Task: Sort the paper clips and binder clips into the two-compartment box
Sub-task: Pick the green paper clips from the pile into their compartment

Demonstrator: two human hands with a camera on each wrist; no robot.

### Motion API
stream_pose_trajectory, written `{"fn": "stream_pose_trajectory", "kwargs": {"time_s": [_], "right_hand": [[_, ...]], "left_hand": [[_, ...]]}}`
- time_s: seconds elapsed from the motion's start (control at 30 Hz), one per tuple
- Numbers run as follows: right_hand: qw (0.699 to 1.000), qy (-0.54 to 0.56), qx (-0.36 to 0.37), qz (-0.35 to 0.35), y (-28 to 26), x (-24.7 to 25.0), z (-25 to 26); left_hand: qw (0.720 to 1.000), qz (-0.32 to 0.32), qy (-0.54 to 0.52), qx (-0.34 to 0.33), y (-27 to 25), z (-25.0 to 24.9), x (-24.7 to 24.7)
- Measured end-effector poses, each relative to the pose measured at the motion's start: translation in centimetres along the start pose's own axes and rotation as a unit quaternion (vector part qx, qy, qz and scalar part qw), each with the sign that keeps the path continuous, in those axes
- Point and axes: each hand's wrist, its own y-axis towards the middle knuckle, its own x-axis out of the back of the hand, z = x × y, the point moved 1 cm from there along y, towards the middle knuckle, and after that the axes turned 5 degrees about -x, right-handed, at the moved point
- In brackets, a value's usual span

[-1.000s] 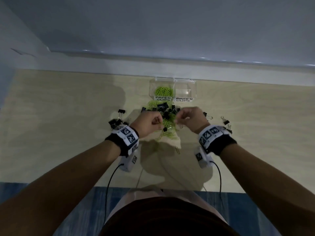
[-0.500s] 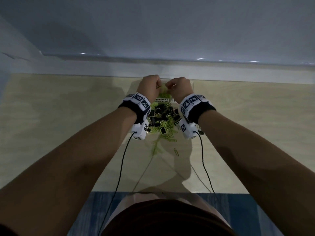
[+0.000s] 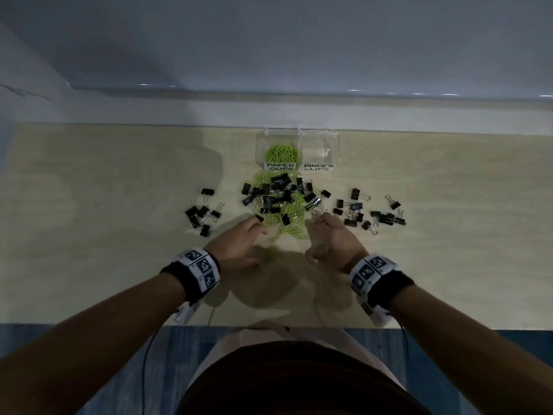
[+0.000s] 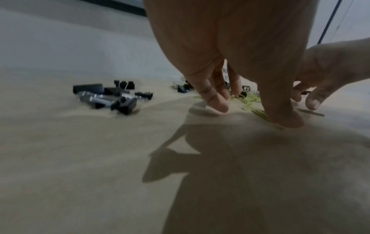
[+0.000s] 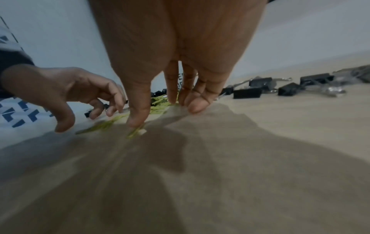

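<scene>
A clear two-compartment box (image 3: 335, 145) stands at the table's far edge. Its left half, labelled PAPER CLIPS, holds green paper clips (image 3: 282, 153); the half labelled BINDER CLIPS looks bare. In front of it lies a mixed pile (image 3: 279, 199) of black binder clips and green paper clips. My left hand (image 3: 248, 235) and right hand (image 3: 321, 232) are at the pile's near edge, fingers pointing down at the table. In the left wrist view my left hand (image 4: 252, 114) has its thumb on green clips (image 4: 250, 101). My right hand (image 5: 167, 114) touches green clips (image 5: 158, 106) the same way.
Loose black binder clips lie in one group left of the pile (image 3: 203, 212) and another to its right (image 3: 368, 211). The light wooden table (image 3: 119, 235) ends at a wall behind the box and at a blue floor in front of me.
Half a second ago both hands were together over the paper-clip compartment. They have since drawn back toward me and come down at the near edge of the pile, holding nothing.
</scene>
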Motion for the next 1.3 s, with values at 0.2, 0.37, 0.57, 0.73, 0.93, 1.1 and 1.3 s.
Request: {"fn": "stream_pose_trajectory", "kwargs": {"time_s": [0.2,0.37,0.57,0.73,0.93,1.1,1.3], "right_hand": [[0.994,0.091,0.026,-0.062,1.1,-0.4,1.5],[0.989,0.087,0.069,-0.096,1.9,-0.8,2.8],[0.991,0.032,0.064,-0.112,1.9,-0.5,4.2],[0.994,-0.049,0.038,-0.091,2.0,-1.2,3.4],[0.994,-0.043,0.051,-0.089,1.7,-0.8,2.8],[0.986,0.128,0.009,-0.104,2.1,1.2,2.4],[0.967,0.191,-0.021,-0.165,5.6,7.8,4.5]], "left_hand": [[0.995,-0.061,-0.022,0.074,1.6,-1.4,-1.7],[0.987,-0.108,-0.047,0.108,3.6,-2.1,-1.3],[0.982,-0.119,-0.04,0.14,4.7,-2.7,-1.5],[0.983,-0.105,-0.001,0.152,4.9,-3.1,-2.2],[0.986,-0.056,0.082,0.136,4.8,-3.0,-2.8],[0.991,-0.023,0.071,0.114,4.5,-2.7,-1.3],[0.99,-0.043,-0.017,0.131,4.2,-1.5,1.8]]}}
